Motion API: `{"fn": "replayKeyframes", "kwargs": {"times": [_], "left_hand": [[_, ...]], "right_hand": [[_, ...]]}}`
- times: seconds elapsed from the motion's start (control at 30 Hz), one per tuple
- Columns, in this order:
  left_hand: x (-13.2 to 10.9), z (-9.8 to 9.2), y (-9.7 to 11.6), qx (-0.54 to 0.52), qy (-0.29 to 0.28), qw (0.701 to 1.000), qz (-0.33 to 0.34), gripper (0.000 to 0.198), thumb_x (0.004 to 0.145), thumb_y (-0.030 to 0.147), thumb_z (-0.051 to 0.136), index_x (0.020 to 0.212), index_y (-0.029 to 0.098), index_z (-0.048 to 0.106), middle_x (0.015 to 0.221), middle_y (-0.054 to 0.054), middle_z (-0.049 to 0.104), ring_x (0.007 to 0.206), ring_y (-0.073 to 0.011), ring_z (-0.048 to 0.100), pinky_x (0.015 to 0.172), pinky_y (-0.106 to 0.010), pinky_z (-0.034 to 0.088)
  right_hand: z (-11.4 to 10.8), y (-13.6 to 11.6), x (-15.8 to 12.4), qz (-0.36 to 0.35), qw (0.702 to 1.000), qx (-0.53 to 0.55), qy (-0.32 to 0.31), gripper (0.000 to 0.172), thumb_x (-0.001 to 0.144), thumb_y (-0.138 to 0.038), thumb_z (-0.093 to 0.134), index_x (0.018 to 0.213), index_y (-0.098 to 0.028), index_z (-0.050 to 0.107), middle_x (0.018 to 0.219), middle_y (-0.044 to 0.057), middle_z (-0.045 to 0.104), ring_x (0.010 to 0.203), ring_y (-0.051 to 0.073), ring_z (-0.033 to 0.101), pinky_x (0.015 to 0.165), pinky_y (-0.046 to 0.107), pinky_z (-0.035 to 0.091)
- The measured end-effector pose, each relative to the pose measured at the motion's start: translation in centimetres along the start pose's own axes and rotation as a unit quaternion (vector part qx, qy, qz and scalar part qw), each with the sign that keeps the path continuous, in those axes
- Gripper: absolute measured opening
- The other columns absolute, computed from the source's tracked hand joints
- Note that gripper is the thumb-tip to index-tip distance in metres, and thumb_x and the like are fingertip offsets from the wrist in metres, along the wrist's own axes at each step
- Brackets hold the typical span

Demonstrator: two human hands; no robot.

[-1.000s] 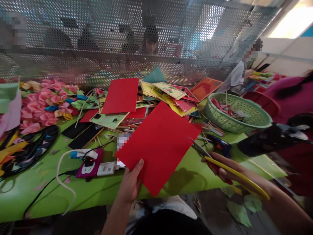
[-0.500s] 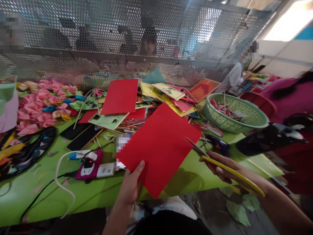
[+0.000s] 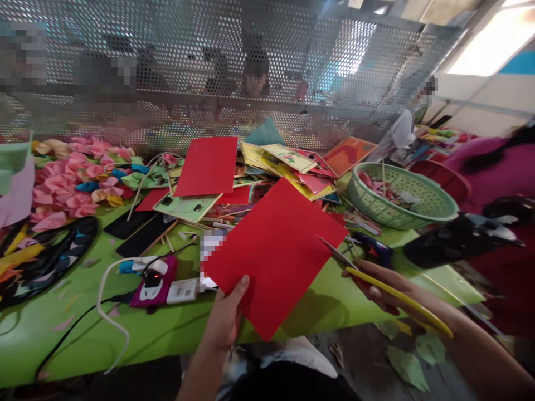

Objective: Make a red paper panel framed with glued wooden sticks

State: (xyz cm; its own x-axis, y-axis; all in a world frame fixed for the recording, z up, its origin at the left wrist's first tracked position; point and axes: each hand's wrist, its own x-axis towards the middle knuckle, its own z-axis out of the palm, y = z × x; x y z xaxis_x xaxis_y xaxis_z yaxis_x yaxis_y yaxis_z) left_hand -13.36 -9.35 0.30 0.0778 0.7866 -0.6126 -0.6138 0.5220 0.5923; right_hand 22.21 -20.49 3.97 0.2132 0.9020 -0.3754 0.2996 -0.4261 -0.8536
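A flat red sheet of paper [image 3: 278, 253] is held tilted above the green table, its lower left edge in my left hand [image 3: 229, 312]. My left thumb lies on top of the sheet and the other fingers are hidden under it. My right hand [image 3: 378, 287] is closed round yellow-handled scissors [image 3: 401, 298]. The scissor blades point left and reach the sheet's right edge, one blade lying over the red surface. Whether the other blade is beneath the paper I cannot tell.
Behind the sheet lies a pile of framed cards [image 3: 288, 159]. A green basket [image 3: 443, 214] with scraps, a glue gun [image 3: 374, 248] and a black bottle [image 3: 430, 242] stand right. Left are a purple power strip [image 3: 165, 278], phones [image 3: 144, 236] and pink paper flowers [image 3: 62, 184].
The sheet, both hands and the scissors stay almost where they were. Only a very slight shift of the whole view shows.
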Motion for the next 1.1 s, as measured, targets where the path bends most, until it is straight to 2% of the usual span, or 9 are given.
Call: {"fn": "replayKeyframes", "kwargs": {"times": [0.17,0.33,0.5,0.63,0.83,0.97,1.1], "left_hand": [[0.0,0.0,0.0,-0.003,0.000,1.000,-0.004,0.034,0.083,0.004,0.078,0.114,0.015,0.070,0.103,-0.011,0.082,0.088,-0.0221,0.080,0.091,-0.038,0.065],[0.1,-0.1,-0.1,-0.010,-0.009,1.000,-0.003,0.028,0.086,0.004,0.075,0.112,0.014,0.071,0.102,-0.011,0.082,0.087,-0.0227,0.080,0.090,-0.039,0.066],[0.0,0.0,-0.1,-0.007,-0.013,1.000,-0.002,0.033,0.085,0.004,0.076,0.115,0.014,0.072,0.103,-0.010,0.082,0.085,-0.0206,0.080,0.089,-0.034,0.066],[0.1,-0.1,0.0,-0.008,-0.021,1.000,-0.007,0.039,0.083,0.006,0.080,0.120,0.014,0.071,0.106,-0.012,0.082,0.089,-0.0226,0.080,0.093,-0.037,0.065],[0.2,-0.3,-0.2,-0.011,-0.031,0.999,-0.008,0.044,0.077,0.009,0.086,0.118,0.014,0.072,0.106,-0.012,0.081,0.092,-0.0247,0.080,0.094,-0.039,0.064],[0.2,-0.5,-0.4,-0.007,-0.050,0.999,0.003,0.045,0.072,0.015,0.091,0.114,0.015,0.074,0.109,-0.013,0.081,0.096,-0.0261,0.079,0.095,-0.041,0.064],[0.4,-0.8,-0.6,0.017,-0.085,0.996,0.013,0.053,0.064,0.028,0.097,0.111,0.014,0.076,0.114,-0.014,0.080,0.102,-0.0284,0.078,0.095,-0.041,0.063]], "right_hand": [[0.3,-0.3,0.4,0.028,0.999,0.022,-0.023,0.086,0.069,-0.068,0.081,0.144,-0.030,0.060,0.095,0.007,0.071,0.047,0.007,0.041,0.038,0.022,0.037],[1.1,-2.6,-0.2,-0.004,0.999,-0.002,-0.044,0.065,0.074,-0.067,0.078,0.124,-0.026,0.071,0.072,-0.003,0.053,0.044,0.005,0.038,0.037,0.019,0.031],[1.6,-3.6,-0.6,-0.013,1.000,-0.015,-0.023,0.059,0.078,-0.063,0.077,0.121,-0.024,0.070,0.071,-0.004,0.051,0.043,0.003,0.033,0.036,0.017,0.027],[1.6,-3.3,-0.5,-0.009,1.000,-0.024,0.003,0.059,0.076,-0.059,0.080,0.122,-0.024,0.069,0.073,-0.002,0.059,0.042,0.004,0.033,0.036,0.019,0.031],[1.6,-3.0,-0.3,-0.019,0.999,-0.032,0.004,0.055,0.074,-0.059,0.081,0.117,-0.025,0.072,0.066,-0.005,0.053,0.043,0.007,0.037,0.036,0.021,0.036],[0.6,-1.9,0.1,-0.005,0.998,-0.057,-0.031,0.068,0.076,-0.064,0.078,0.130,-0.023,0.068,0.067,-0.003,0.056,0.041,0.007,0.039,0.036,0.022,0.037],[-0.2,-0.8,0.4,0.000,0.997,-0.073,-0.024,0.082,0.076,-0.067,0.077,0.144,-0.023,0.059,0.078,0.002,0.064,0.046,0.010,0.047,0.038,0.024,0.041]]}}
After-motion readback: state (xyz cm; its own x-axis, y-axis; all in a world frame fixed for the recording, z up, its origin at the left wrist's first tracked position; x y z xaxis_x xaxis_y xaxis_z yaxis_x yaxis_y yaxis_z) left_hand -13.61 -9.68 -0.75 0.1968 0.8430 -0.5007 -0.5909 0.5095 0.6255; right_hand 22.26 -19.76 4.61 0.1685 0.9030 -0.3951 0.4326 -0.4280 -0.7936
